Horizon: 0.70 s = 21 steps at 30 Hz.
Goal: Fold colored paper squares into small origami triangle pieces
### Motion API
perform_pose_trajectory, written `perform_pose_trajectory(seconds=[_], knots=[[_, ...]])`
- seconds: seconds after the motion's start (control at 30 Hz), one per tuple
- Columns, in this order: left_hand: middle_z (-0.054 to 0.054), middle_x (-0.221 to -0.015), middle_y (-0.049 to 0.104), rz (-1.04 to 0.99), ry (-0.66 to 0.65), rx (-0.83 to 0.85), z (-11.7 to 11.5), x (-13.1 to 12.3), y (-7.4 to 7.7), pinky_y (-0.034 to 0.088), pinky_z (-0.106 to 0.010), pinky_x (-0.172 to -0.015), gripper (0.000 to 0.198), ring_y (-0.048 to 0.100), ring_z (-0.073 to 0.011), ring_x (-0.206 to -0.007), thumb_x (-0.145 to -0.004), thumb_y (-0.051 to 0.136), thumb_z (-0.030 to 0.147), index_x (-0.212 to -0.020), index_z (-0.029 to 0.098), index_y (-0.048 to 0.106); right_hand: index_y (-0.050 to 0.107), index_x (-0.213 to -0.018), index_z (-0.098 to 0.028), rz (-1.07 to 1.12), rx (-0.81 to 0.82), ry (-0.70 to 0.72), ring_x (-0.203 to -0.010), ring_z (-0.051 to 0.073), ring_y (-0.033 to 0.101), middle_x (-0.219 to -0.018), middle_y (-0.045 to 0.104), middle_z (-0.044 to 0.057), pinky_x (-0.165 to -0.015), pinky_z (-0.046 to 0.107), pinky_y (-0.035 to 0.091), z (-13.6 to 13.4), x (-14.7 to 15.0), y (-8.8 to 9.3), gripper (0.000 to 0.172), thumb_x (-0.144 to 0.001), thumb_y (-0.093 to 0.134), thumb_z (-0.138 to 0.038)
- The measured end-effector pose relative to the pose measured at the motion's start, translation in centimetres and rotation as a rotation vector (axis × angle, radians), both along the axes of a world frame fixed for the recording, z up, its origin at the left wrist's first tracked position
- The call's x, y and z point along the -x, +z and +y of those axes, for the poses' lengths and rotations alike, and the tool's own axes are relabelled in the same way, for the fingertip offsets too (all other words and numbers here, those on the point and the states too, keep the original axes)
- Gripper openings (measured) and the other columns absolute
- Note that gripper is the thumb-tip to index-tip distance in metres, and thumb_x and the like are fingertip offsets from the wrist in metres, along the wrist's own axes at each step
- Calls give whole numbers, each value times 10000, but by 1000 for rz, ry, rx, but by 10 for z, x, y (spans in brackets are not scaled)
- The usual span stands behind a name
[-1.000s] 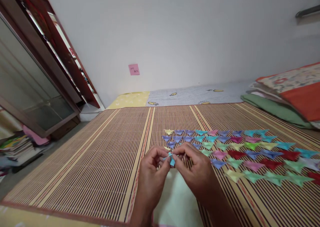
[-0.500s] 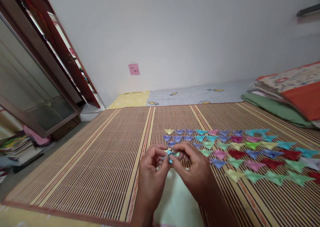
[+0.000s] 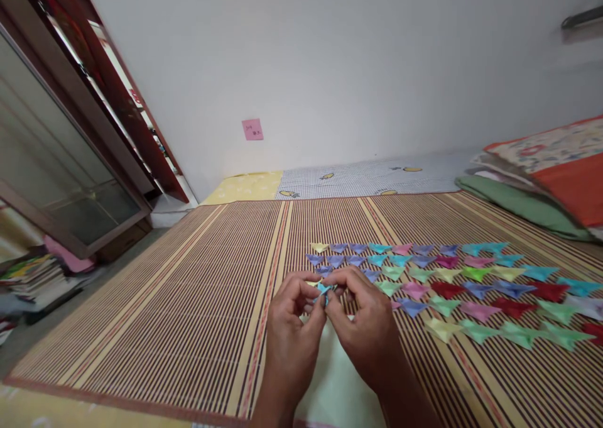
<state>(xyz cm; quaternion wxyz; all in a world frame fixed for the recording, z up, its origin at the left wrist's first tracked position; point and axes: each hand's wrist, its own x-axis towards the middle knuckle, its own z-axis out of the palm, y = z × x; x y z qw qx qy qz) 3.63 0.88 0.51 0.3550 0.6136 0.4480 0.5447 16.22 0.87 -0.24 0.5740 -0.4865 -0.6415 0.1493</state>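
Observation:
Between the fingertips of both hands is a small piece of blue folded paper (image 3: 323, 290), partly covered by the fingers. My left hand (image 3: 294, 318) pinches it from the left with thumb and forefinger. From the right, my right hand (image 3: 360, 321) grips it the same way, the two thumbs close together. Under the wrists lies a pale green sheet (image 3: 343, 378). To the right and beyond the hands, small folded paper shapes (image 3: 475, 291) in blue, green, pink, yellow and red lie in several rows; the hands hide a few of them.
A striped bamboo mat (image 3: 188, 302) covers the bed. Folded bedding (image 3: 541, 208) is stacked at the far right. A white wall (image 3: 353, 70) with a pink note (image 3: 252, 129) stands behind. On the left are a glass-panelled door (image 3: 61, 139) and a pile of books (image 3: 38, 274).
Both hands have shifted slightly to the right, bringing their thumbs closer together. The blue paper has turned a little between the fingertips. The rows of folded shapes have not moved.

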Motion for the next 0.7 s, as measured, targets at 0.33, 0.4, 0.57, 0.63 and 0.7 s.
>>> perform_pose_trajectory(seconds=[0.33, 0.4, 0.57, 0.63, 0.7], knots=[[-76, -1159, 672, -243, -120, 131, 2, 1, -2, 537, -256, -660, 197, 651, -135, -747, -870, 745, 280, -746, 178, 631, 637, -880, -220, 19, 0, 16, -787, 202, 644, -854, 669, 37, -696, 318, 495, 0, -4, 2, 120, -878, 537, -154], [-70, -1151, 673, -284, -130, 140, 4, 0, -2, 530, -241, -627, 198, 622, -102, -676, -863, 754, 279, -753, 173, 628, 641, -866, -220, 26, -7, 11, -775, 199, 643, -839, 671, 33, -692, 314, 496, 1, -5, 3, 126, -881, 532, -159], [-66, -1106, 678, -363, -148, 154, 8, 2, -3, 538, -221, -605, 203, 607, -72, -622, -832, 788, 269, -746, 153, 646, 639, -824, -220, 60, 16, 18, -717, 183, 599, -789, 656, 12, -664, 297, 462, 2, -10, 1, 127, -881, 538, -170], [-68, -1095, 680, -382, -159, 166, 9, 3, -3, 540, -218, -597, 212, 605, -67, -613, -821, 799, 273, -738, 147, 649, 642, -820, -219, 79, 33, 28, -714, 181, 591, -787, 656, 9, -663, 294, 451, 2, -11, 2, 125, -882, 542, -177], [-71, -1093, 681, -392, -166, 176, 10, 3, -3, 543, -219, -590, 223, 607, -67, -608, -815, 805, 279, -730, 144, 649, 650, -822, -218, 89, 40, 37, -707, 178, 584, -780, 653, 5, -660, 292, 445, 1, -12, 3, 127, -874, 542, -174]])
